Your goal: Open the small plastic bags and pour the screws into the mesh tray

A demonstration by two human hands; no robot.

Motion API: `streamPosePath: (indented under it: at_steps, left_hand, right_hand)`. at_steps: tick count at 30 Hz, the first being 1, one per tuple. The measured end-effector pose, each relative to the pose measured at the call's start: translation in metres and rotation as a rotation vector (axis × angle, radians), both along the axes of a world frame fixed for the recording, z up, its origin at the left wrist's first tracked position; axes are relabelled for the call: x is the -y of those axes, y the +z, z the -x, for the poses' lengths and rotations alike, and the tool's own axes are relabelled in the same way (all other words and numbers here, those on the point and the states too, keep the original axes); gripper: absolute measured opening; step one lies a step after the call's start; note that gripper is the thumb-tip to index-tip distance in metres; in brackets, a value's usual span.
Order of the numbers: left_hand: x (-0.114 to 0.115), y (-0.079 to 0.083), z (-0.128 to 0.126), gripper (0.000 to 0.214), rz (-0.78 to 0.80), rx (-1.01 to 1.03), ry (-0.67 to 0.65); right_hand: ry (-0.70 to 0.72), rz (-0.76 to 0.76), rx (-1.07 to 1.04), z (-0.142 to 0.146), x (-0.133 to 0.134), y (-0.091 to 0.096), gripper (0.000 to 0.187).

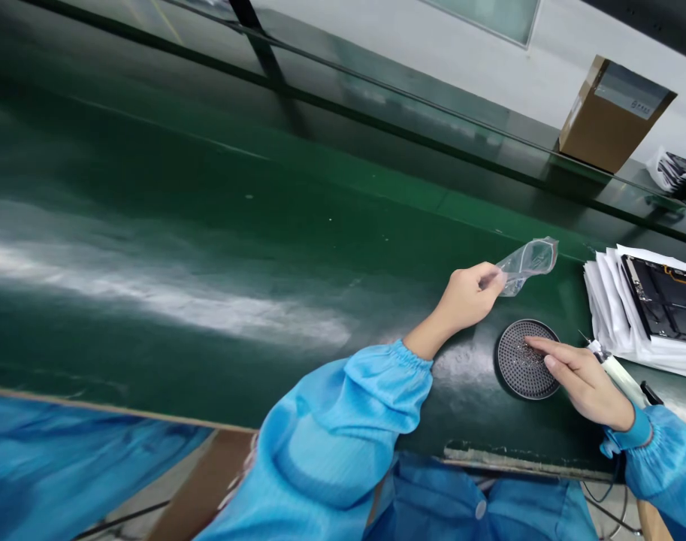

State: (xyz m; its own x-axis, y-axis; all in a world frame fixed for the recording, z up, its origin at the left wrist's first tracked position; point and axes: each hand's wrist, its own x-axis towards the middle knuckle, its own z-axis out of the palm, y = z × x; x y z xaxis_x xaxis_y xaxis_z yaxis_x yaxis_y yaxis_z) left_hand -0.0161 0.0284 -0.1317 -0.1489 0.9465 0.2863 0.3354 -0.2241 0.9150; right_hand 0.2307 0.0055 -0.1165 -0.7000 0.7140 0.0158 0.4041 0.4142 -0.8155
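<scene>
Head view: tilted, looking down across a green worktop [207, 195]; two blue smock sleeves [331, 421] enter from below and from the right

Left hand [466, 297]: raised above the worktop; its grip pinches a corner of a clear plastic bag [527, 264]

Clear plastic bag: crumpled, held out to the right of the left hand, above the far part of the worktop

Right hand [584, 383]: fingers [545, 347] stretched out over a round perforated black dish [515, 368]; its grip looks loosely extended, though I cannot tell if it closes on anything

Round perforated black dish: on the worktop between the hands, nearer the right hand, with tiny metal bits [526, 357] on it; their exact kind is too small to tell

Nearby: a white-bodied screwdriver [618, 379] just beside the right hand; a stack of white sheets [605, 300] with a dark electronic panel [666, 297] on it, farther right

Beyond: a cardboard box [607, 120] past the worktop's far rail
</scene>
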Motion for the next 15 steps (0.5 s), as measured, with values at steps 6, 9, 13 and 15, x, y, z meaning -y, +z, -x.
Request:
streamPosePath:
  at_steps: [6, 9, 13, 15]
  left_hand:
    - [0.004, 0.0, -0.002, 0.035, -0.004, 0.187, -0.081]
    - [0.003, -0.003, -0.003, 0.044, 0.033, 0.359, -0.164]
    - [0.0, -0.006, -0.002, 0.06, 0.076, 0.59, -0.258]
    - [-0.001, -0.007, -0.001, 0.065, 0.11, 0.689, -0.306]
  right_hand:
    - [-0.143, -0.061, -0.01, 0.002, 0.0, -0.011, 0.031]
    - [-0.23, -0.065, -0.027, 0.003, -0.002, -0.015, 0.022]
    - [-0.269, -0.087, -0.059, 0.007, -0.005, -0.018, 0.014]
    - [-0.27, -0.123, -0.076, 0.009, -0.006, -0.018, 0.013]
